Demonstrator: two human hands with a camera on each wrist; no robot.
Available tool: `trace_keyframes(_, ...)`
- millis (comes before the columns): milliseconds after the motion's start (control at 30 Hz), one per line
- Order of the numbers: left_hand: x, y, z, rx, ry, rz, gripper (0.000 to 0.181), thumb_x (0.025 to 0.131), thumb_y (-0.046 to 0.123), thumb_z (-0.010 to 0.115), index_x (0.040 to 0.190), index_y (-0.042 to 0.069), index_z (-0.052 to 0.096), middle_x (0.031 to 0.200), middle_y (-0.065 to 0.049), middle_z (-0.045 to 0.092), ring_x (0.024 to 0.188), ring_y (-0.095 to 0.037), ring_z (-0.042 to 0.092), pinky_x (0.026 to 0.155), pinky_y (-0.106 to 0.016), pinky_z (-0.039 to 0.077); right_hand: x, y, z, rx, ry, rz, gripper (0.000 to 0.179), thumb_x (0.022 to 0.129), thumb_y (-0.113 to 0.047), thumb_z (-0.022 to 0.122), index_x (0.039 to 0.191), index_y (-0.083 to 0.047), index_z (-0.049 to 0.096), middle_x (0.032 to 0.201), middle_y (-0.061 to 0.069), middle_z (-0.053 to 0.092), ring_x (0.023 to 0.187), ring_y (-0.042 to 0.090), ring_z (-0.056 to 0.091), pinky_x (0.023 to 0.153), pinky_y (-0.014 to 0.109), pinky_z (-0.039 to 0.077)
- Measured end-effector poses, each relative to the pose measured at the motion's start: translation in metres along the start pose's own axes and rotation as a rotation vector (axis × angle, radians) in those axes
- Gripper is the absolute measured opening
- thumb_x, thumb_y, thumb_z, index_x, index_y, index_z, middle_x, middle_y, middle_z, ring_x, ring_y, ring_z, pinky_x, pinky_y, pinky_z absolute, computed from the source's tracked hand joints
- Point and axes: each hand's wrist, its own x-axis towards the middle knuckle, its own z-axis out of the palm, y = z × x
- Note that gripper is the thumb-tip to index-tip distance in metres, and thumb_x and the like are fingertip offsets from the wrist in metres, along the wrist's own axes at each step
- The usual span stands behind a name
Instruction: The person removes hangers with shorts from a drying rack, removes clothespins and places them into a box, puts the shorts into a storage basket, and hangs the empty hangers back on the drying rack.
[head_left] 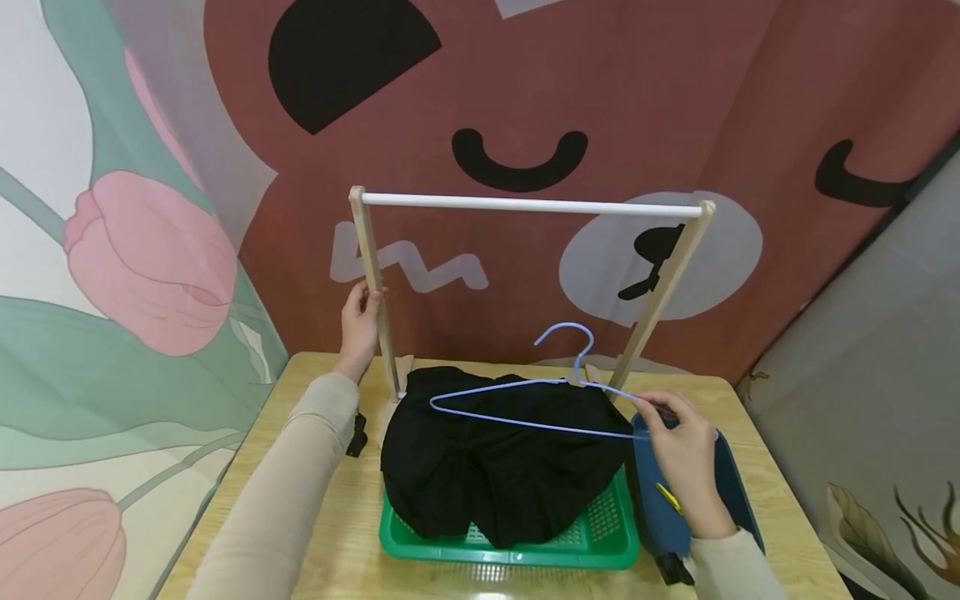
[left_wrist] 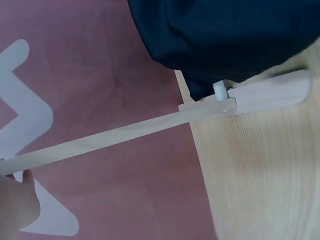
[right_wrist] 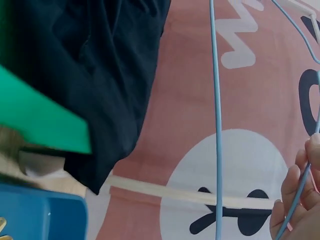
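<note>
My left hand (head_left: pixel 358 329) grips the left wooden post of a small clothes rack (head_left: pixel 525 203) with a white top bar. In the left wrist view part of that hand shows at the post (left_wrist: pixel 120 136). The right hand (head_left: pixel 682 458) holds a light blue wire hanger (head_left: pixel 576 379) by its right corner, hook upward, in front of the rack. Nothing hangs on the hanger. Below and behind it, a black garment (head_left: pixel 502 475), which looks like shorts, lies bunched over a green basket (head_left: pixel 510 557). The right wrist view shows fingers (right_wrist: pixel 295 190) curled round the hanger wire.
A blue tray (head_left: pixel 731 479) stands right of the basket, with a small yellow object (head_left: pixel 669 498) in it. A small black item (head_left: pixel 357 435) lies on the wooden table (head_left: pixel 330 517) left of the basket. A patterned cloth backdrop (head_left: pixel 420 158) is behind the rack.
</note>
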Motion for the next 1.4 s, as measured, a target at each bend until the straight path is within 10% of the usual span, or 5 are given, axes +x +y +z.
trace_keyframes(333, 0.012, -0.029, 0.006, -0.041, 0.079, 0.014, 0.043, 0.105, 0.026, 0.041, 0.139, 0.000, 0.049, 0.131, -0.019, 0.055, 0.126, -0.030, 0.049, 0.108, -0.046, 0.037, 0.019, -0.016, 0.011, -0.016, -0.035, -0.035, 0.007, 0.087, -0.007, 0.076, 0.094, -0.004, 0.076, 0.088, 0.008, 0.072, 0.075, 0.002, 0.055, 0.062, 0.013, 0.041)
trace_keyframes(733, 0.011, -0.029, 0.009, -0.068, 0.087, 0.012, 0.043, 0.105, 0.025, 0.041, 0.138, 0.000, 0.050, 0.130, -0.019, 0.056, 0.126, -0.029, 0.050, 0.109, -0.044, 0.036, 0.074, -0.035, 0.009, -0.065, -0.004, -0.219, 0.008, 0.089, -0.010, 0.075, 0.094, -0.005, 0.077, 0.082, 0.008, 0.070, 0.061, 0.007, 0.050, 0.053, 0.015, 0.034)
trace_keyframes(1400, 0.005, -0.013, 0.004, -0.097, 0.037, -0.042, 0.041, 0.106, 0.018, 0.040, 0.141, -0.001, 0.048, 0.136, -0.025, 0.051, 0.129, -0.033, 0.047, 0.110, -0.044, 0.034, 0.145, -0.068, 0.014, -0.199, 0.029, -0.202, 0.019, 0.095, -0.024, 0.070, 0.100, -0.006, 0.076, 0.082, 0.011, 0.071, 0.067, 0.023, 0.058, 0.056, 0.035, 0.035)
